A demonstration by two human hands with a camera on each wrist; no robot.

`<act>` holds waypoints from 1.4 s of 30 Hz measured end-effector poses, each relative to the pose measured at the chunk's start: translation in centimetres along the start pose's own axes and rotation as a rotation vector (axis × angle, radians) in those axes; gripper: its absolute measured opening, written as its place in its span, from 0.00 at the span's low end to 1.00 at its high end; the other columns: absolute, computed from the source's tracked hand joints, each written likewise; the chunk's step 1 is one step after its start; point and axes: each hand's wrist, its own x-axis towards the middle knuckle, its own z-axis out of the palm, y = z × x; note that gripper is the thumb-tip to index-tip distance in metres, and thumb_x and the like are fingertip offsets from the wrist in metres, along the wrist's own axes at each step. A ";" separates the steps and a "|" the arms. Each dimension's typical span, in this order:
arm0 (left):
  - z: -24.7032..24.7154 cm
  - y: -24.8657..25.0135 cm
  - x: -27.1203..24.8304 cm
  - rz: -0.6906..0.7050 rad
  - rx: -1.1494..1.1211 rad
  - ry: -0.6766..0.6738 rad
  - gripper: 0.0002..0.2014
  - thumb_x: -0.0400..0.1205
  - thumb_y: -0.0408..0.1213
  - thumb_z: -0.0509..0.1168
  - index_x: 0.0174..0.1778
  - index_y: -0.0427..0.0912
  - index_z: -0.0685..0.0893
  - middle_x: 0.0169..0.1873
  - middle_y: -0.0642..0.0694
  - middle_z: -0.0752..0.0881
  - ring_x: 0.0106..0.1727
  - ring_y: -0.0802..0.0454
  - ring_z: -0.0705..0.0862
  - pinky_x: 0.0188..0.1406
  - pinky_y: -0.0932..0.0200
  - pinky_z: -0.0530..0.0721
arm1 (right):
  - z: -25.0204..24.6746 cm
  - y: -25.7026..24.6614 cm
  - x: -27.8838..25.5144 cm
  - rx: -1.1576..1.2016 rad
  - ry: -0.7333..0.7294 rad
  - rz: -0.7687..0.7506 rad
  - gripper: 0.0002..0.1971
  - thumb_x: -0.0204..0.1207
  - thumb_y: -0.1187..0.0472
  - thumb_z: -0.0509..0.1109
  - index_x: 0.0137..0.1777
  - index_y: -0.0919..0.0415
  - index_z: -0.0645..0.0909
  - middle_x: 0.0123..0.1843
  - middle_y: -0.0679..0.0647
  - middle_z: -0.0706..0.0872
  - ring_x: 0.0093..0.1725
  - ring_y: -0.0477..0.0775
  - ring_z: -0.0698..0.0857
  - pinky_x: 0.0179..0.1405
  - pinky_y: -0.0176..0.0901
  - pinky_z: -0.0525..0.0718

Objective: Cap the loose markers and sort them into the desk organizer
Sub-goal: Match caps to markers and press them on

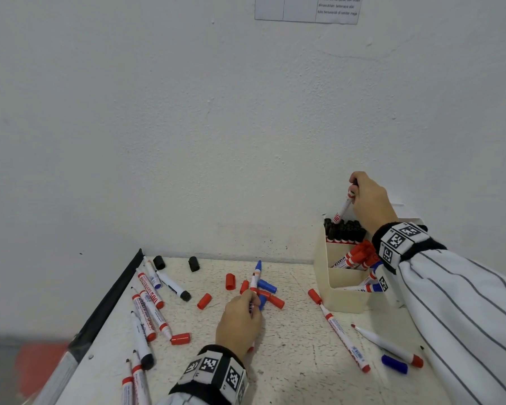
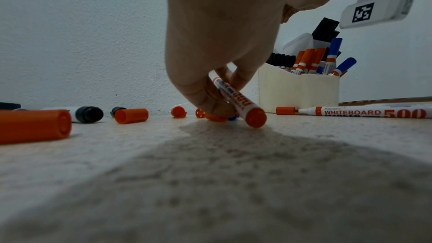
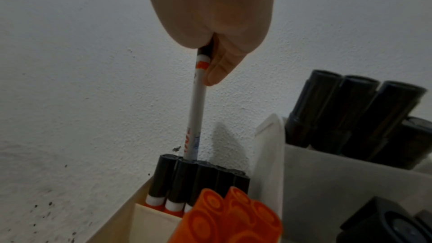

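Nearest to us, our left hand rests low on the speckled desk, its fingers pinching a red-ended marker whose uncapped tip points toward the wall. Just beyond it lies a cluster of loose red and blue caps. The cream desk organizer stands against the wall, well to the right of that hand. Above its rear compartment, our right hand holds a black-capped marker upright, fingers curled around its cap end, its lower end sunk among the black-capped markers already there. Red-capped markers fill the middle compartment, blue-capped ones the front. Left of the organizer, a long uncapped red marker lies with a red cap at its tip. More markers lie scattered far left of the organizer.
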 end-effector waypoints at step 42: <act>0.0 0.3 0.0 -0.017 -0.027 0.010 0.02 0.83 0.38 0.61 0.46 0.50 0.77 0.47 0.55 0.81 0.47 0.59 0.81 0.48 0.65 0.82 | 0.0 -2.8 1.4 0.129 0.091 0.085 0.07 0.82 0.68 0.57 0.57 0.68 0.68 0.44 0.61 0.77 0.42 0.56 0.77 0.41 0.41 0.69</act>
